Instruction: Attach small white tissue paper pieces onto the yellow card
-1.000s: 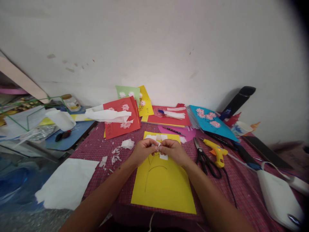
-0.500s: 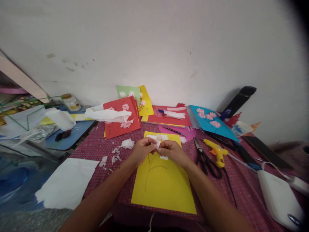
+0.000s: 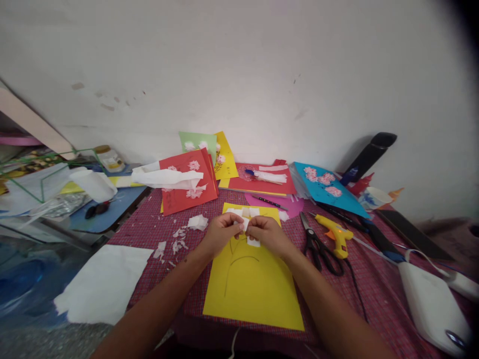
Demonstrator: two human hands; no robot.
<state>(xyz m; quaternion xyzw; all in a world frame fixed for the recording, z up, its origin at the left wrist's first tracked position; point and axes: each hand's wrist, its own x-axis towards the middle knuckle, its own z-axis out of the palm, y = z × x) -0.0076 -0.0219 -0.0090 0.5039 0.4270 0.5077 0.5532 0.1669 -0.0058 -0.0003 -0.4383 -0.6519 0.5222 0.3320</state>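
My left hand [image 3: 223,233] and my right hand [image 3: 268,233] meet over the top part of a yellow sheet [image 3: 254,289] with dark curved lines drawn on it. Between them is a small piece of white tissue paper [image 3: 245,223], pinched by the fingertips of both hands. More white paper pieces [image 3: 253,242] lie on the sheet under and behind my fingers, partly hidden. Left of my left hand are a crumpled tissue piece [image 3: 198,222] and torn white scraps [image 3: 179,245] on the checked cloth.
Black-handled scissors [image 3: 318,249] and a yellow glue gun [image 3: 339,234] with a cord lie to the right. Red cards [image 3: 189,194], a blue card [image 3: 329,194] with pink paper flowers and a pencil [image 3: 270,202] are farther back. A white paper sheet [image 3: 105,281] hangs over the left edge.
My fingertips have shifted slightly around the small tissue piece. Everything else on the table stays where it was.
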